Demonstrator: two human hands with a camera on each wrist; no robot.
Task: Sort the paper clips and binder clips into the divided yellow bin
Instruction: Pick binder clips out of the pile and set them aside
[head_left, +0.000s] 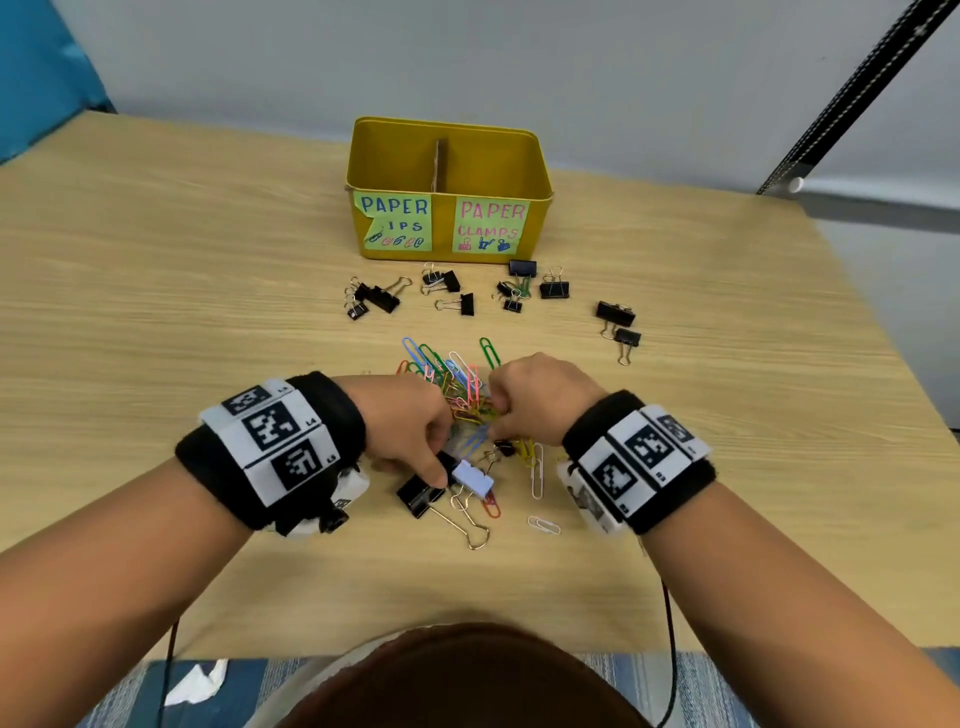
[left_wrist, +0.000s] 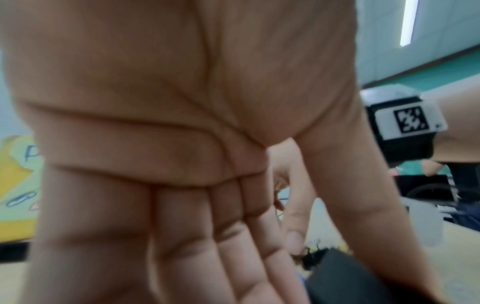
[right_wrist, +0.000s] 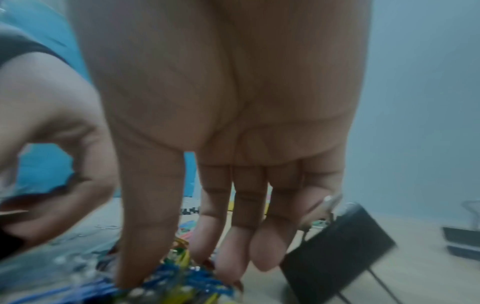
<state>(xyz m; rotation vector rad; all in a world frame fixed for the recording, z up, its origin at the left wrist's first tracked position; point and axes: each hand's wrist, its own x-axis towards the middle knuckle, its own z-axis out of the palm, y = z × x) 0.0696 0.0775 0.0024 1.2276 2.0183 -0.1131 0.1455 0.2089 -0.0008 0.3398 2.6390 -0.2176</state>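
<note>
From the head view, the yellow bin (head_left: 448, 187) is standing at the far side of the table (head_left: 156, 312), its labels facing the person so each half is easy to tell: paper clips on the left, clamps on the right. Black binder clips (head_left: 452, 293) are lying loose just in front of it, probably pushed out of the mix already (that is a guess from how they lie). Nearer, the tangle of coloured paper clips (head_left: 462, 389) is sitting between both hands. The left hand (head_left: 410, 421) is reaching down at the pile's near edge, thumb touching a large black binder clip (head_left: 418, 493) beside a pale blue one (head_left: 474, 479); the right hand (head_left: 540, 400) is digging its fingertips into the tangle. Going to the left wrist view, the left hand (left_wrist: 182, 144) is showing straight, close-set fingers and a thumb spread apart over a black clip (left_wrist: 345, 273); no closed grip is showing. Going to the right wrist view, the right hand (right_wrist: 228, 123) is pointing its fingers down, the thumb and fingertips pressing into blue and yellow paper clips (right_wrist: 176, 281), with a black binder clip (right_wrist: 337, 248) just beside the little finger; whether anything is being pinched I cannot tell.
</note>
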